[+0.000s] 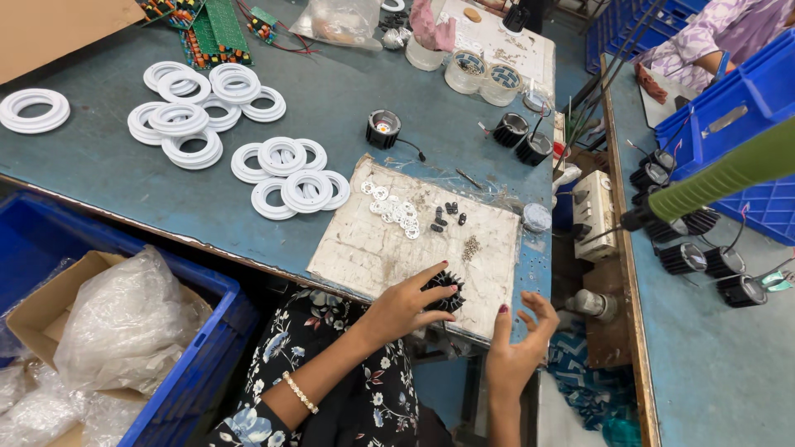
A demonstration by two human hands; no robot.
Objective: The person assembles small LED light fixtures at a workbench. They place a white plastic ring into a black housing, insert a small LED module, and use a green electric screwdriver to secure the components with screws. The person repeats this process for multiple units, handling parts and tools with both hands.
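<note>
My left hand (403,304) grips a black finned heat sink (448,291) at the near edge of a worn white board (364,248). My right hand (522,341) hovers just right of it, fingers spread, holding nothing. On the board lie small white washers (391,206), a few black screws or spacers (444,217) and a little pile of tiny metal parts (472,247).
Several white plastic rings (290,178) lie on the blue table (116,178). A black lamp housing (383,128) and more heat sinks (523,138) stand behind. A green-handled soldering iron (720,178) hangs at right, over more black housings (696,258). Blue crate (195,372) with bags at left.
</note>
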